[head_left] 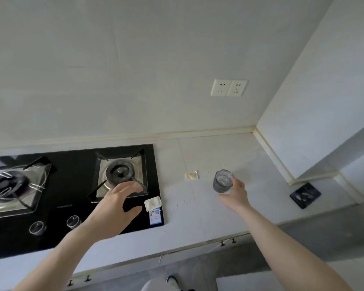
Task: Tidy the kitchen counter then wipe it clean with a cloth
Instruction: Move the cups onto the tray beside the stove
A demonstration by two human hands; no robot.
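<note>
Gripping a grey cup (223, 181) — right hand (235, 193); left hand (116, 206) spread loose over the stove (76, 198).

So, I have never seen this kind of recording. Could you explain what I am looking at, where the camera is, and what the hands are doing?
There is no machine here: a person works with bare hands, and one wide camera on the head looks forward and down, so both arms come in from the bottom edge.

The surface is a pale kitchen counter with a black gas hob set in it. The right hand grips a grey cup. The left hand is open, fingers spread over the hob's right burner, holding nothing.

On the counter lie a small cream scrap and a dark square coaster. A white folded paper sits at the hob's corner. A double socket is on the wall.
</note>
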